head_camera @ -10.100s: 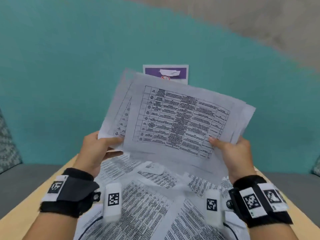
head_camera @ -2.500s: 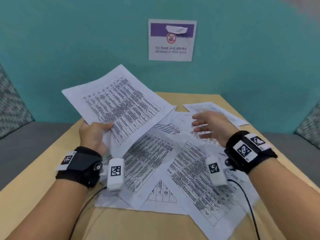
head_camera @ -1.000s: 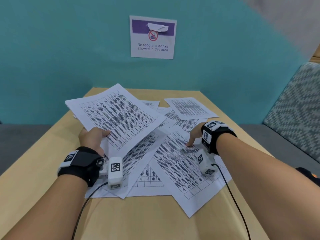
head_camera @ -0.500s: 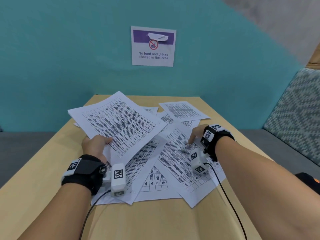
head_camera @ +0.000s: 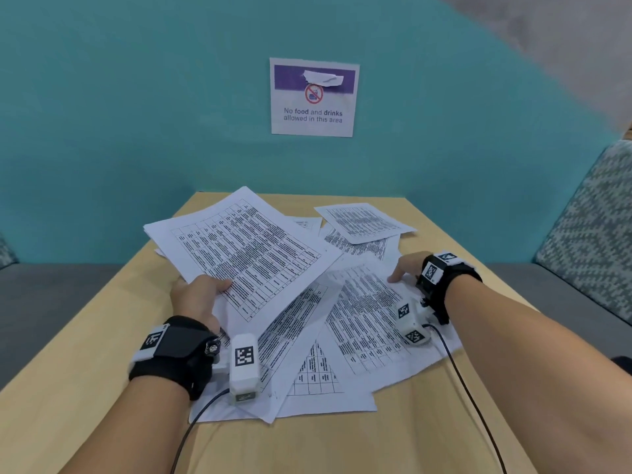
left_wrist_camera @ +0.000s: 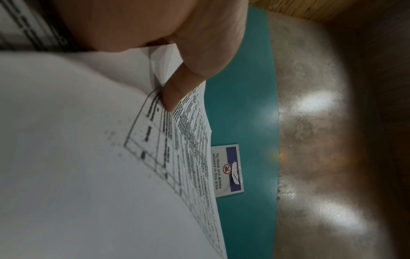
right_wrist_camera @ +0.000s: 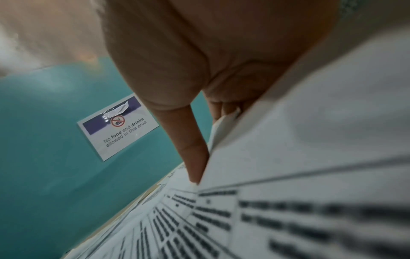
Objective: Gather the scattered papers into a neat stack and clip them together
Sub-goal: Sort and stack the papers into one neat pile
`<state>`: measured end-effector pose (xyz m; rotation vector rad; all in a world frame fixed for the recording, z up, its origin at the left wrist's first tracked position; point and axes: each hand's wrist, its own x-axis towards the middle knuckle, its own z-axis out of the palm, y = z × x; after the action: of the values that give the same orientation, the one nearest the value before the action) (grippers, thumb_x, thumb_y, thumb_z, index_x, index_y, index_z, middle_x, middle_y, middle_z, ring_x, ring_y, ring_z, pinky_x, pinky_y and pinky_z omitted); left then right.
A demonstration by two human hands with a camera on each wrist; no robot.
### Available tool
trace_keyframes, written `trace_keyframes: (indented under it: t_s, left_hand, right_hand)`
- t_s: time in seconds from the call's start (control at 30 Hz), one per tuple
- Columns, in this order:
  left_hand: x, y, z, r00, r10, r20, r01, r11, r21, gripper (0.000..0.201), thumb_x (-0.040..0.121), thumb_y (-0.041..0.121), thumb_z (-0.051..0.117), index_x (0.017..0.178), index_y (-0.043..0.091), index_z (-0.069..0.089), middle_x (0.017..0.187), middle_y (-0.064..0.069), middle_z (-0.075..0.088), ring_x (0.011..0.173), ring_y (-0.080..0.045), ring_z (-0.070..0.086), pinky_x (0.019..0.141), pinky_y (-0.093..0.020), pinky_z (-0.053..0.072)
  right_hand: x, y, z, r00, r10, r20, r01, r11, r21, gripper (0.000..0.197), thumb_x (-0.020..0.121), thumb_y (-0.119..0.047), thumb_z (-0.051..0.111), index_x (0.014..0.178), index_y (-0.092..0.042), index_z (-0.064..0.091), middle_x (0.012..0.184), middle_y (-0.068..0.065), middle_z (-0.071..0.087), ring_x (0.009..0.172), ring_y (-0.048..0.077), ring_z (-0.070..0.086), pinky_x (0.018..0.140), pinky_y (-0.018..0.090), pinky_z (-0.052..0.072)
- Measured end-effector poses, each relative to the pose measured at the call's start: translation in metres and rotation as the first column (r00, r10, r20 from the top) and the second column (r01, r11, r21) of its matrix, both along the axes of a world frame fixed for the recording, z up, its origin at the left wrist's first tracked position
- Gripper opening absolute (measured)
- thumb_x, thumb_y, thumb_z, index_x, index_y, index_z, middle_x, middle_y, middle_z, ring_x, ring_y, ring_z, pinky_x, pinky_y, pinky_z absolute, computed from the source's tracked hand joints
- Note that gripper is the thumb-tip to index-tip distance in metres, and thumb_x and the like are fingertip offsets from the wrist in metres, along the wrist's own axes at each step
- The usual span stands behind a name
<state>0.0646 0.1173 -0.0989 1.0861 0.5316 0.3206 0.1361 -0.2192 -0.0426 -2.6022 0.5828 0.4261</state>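
Sliding nearer since a moment before, the right hand (head_camera: 407, 268) pinched the edge of a sheet (head_camera: 369, 323) on the table (head_camera: 85, 388), while the left hand (head_camera: 196, 295) gripped its raised stack (head_camera: 246, 251), so gathering was advancing, clipping undone.

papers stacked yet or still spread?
Still spread. The left hand holds a few sheets; the rest lie fanned across the table.
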Motion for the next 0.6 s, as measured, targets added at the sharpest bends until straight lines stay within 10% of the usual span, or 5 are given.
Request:
trace_keyframes:
  t_s: [0.17, 0.3, 0.43, 0.6]
  left_hand:
    - [0.004, 0.0, -0.002, 1.0, -0.021, 0.008, 0.021, 1.0, -0.012, 0.049, 0.087, -0.022, 0.063, 0.122, 0.011, 0.053, 0.126, -0.008, 0.06, 0.113, -0.03, 0.057, 0.103, -0.041, 0.046]
    - [0.005, 0.001, -0.003, 0.999, -0.034, 0.0, 0.034, 0.999, 0.001, 0.048, 0.086, -0.021, 0.064, 0.119, 0.012, 0.054, 0.128, -0.011, 0.063, 0.118, -0.035, 0.06, 0.109, -0.053, 0.048]
    - [0.008, 0.004, -0.006, 0.999, -0.032, -0.004, 0.032, 0.999, 0.003, 0.047, 0.082, -0.021, 0.067, 0.112, 0.014, 0.058, 0.127, -0.012, 0.066, 0.121, -0.039, 0.061, 0.11, -0.059, 0.048]
    - [0.008, 0.003, -0.007, 0.999, -0.038, 0.002, 0.038, 0.999, -0.009, 0.053, 0.084, -0.02, 0.067, 0.126, 0.01, 0.055, 0.123, -0.009, 0.063, 0.118, -0.034, 0.059, 0.11, -0.055, 0.048]
  right_hand:
    - [0.006, -0.006, -0.003, 0.997, -0.025, 0.069, 0.013, 0.986, 0.167, 0.046, 0.095, -0.025, 0.061, 0.133, -0.002, 0.049, 0.12, 0.017, 0.05, 0.105, 0.032, 0.053, 0.1, 0.04, 0.047]
    - [0.012, -0.005, -0.003, 0.997, -0.041, 0.073, 0.03, 0.99, 0.139, 0.077, 0.08, -0.035, 0.081, 0.143, -0.004, 0.048, 0.145, 0.017, 0.05, 0.125, 0.036, 0.054, 0.105, 0.045, 0.046]
    - [0.012, -0.002, -0.002, 0.996, 0.083, 0.031, -0.081, 0.995, -0.052, 0.063, 0.087, -0.028, 0.075, 0.137, 0.002, 0.053, 0.146, 0.021, 0.049, 0.135, 0.036, 0.045, 0.111, 0.039, 0.038]
    - [0.011, 0.007, 0.005, 0.997, 0.081, 0.015, -0.08, 0.995, -0.064, 0.055, 0.085, -0.024, 0.078, 0.129, 0.003, 0.059, 0.133, 0.021, 0.059, 0.115, 0.035, 0.057, 0.103, 0.04, 0.047]
